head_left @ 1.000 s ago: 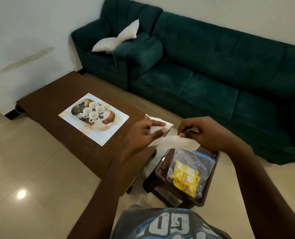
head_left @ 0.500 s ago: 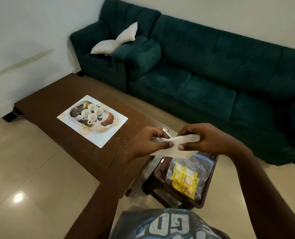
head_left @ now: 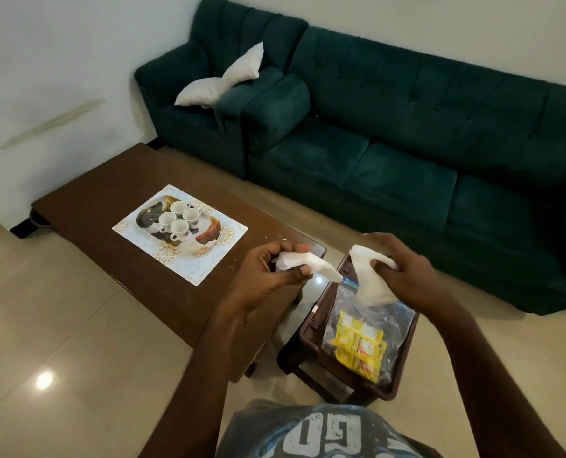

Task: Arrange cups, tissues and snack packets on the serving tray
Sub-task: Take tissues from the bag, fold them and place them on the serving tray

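Over the near end of the table [head_left: 109,200], in the head view, I have both hands up with a tissue in each. My left hand [head_left: 271,272] is curled and pinching a folded tissue [head_left: 311,264] between thumb and fingertips; my right hand [head_left: 403,269] is closed round a second tissue [head_left: 367,279], which hangs loose below the knuckles. Neither is on the serving tray [head_left: 205,259] — that lies flat further along the table, four white cups [head_left: 178,218] clustered on it. The snack packets [head_left: 361,345] sit in a clear bag [head_left: 370,319] on the small dark stool [head_left: 314,328] just under my right hand. I judge the tissues feather-light, limp and easily torn — best held by a folded edge with a soft pinch. The cups look rigid and breakable; their handles are the place to grip.
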